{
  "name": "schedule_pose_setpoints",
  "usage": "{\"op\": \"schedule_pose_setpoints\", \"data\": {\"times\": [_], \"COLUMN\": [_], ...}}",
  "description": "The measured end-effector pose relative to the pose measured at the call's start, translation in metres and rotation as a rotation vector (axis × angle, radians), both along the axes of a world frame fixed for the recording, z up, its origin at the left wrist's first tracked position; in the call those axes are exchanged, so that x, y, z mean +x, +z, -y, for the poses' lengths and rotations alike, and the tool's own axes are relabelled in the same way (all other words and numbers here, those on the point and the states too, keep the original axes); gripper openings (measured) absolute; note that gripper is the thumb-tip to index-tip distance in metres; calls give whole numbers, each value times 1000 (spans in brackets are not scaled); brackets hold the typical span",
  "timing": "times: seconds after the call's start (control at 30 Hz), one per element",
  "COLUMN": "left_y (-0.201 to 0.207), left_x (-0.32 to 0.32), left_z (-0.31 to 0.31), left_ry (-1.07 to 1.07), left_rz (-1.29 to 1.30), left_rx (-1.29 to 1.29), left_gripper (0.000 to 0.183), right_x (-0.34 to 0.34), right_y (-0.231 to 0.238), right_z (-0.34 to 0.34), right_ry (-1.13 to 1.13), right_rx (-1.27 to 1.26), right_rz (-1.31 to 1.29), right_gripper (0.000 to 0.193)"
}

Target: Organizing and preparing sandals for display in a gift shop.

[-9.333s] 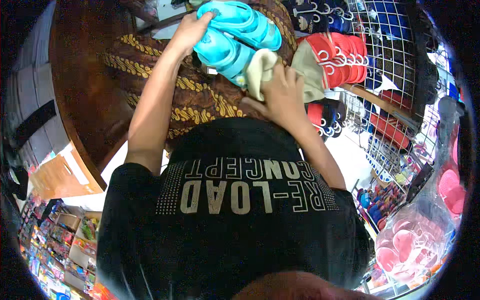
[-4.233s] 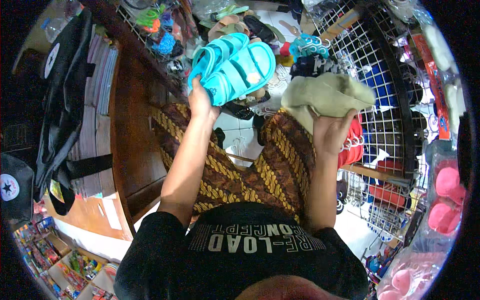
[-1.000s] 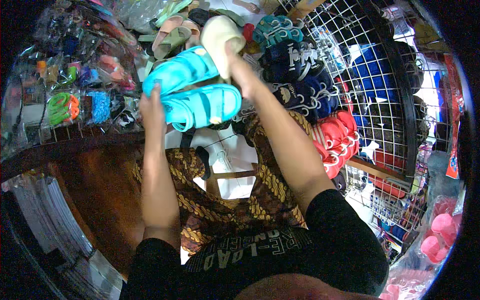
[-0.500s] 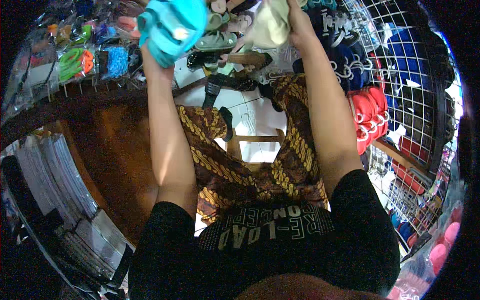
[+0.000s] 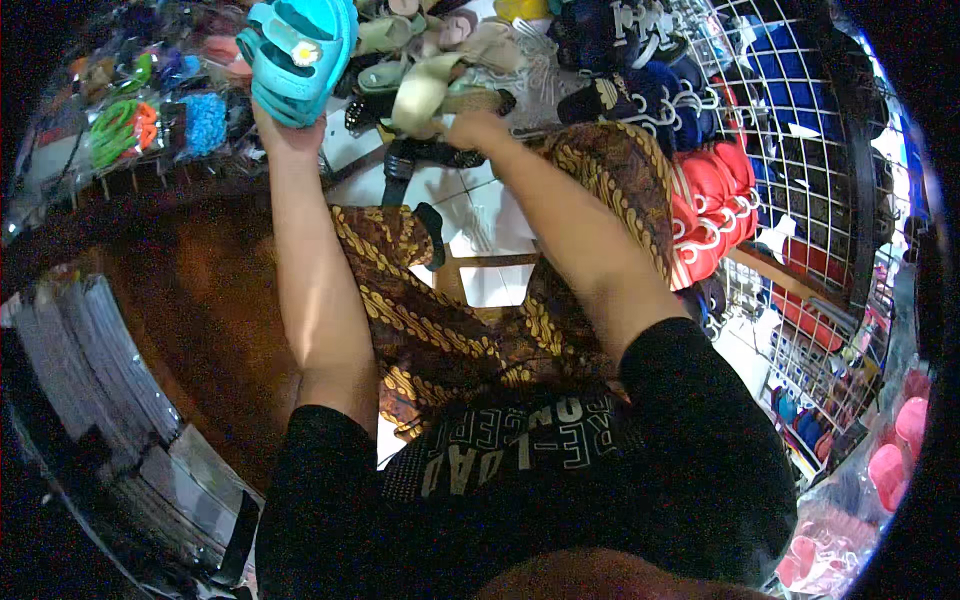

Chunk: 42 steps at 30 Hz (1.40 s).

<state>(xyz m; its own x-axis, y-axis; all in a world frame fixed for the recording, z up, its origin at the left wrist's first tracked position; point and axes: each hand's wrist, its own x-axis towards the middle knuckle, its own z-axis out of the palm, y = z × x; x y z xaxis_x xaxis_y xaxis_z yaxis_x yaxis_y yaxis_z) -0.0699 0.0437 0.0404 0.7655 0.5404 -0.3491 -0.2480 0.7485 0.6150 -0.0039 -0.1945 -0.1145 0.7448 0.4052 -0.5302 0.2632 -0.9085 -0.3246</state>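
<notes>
Rn L hand [image 5: 290,128] is closed round the lower end of the turq. sandals [image 5: 303,55], fingers mostly hidden, held up just R of the bagged goods [image 5: 205,125]. R hand [image 5: 475,128], fingers curled in, has a pale cloth [image 5: 422,95] over the tiled floor [image 5: 465,215], apart from the sandals, exact grip too blurred to tell; red shoes [image 5: 712,205] sit nr the wire grid's [image 5: 835,150] L edge.
</notes>
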Motion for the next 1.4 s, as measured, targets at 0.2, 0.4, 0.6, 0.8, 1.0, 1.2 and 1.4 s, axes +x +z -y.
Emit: {"op": "schedule_pose_setpoints", "data": {"times": [0.2,0.4,0.6,0.8,1.0,1.2,1.4], "left_y": [-4,-20,-29,-34,-31,-40,-35], "left_x": [6,2,-1,5,5,5,4], "left_z": [17,24,40,42,50,49,48], "left_ry": [-79,70,183,186,195,170,234], "left_rz": [-59,-393,-819,-781,-752,-772,-666], "left_rx": [262,125,650,468,493,502,552], "left_gripper": [43,47,43,43,44,42,35], "right_x": [-118,-116,-43,2,26,3,-7], "right_y": [-170,-311,-364,-411,-416,-361,-262], "right_z": [76,82,86,104,104,104,42], "right_ry": [249,-43,-138,160,85,-162,-1358], "right_rx": [-260,-199,8,-443,-463,-441,246], "right_rz": [-366,-172,562,-5,-28,55,123], "right_gripper": [44,28,24,33,42,34,21]}}
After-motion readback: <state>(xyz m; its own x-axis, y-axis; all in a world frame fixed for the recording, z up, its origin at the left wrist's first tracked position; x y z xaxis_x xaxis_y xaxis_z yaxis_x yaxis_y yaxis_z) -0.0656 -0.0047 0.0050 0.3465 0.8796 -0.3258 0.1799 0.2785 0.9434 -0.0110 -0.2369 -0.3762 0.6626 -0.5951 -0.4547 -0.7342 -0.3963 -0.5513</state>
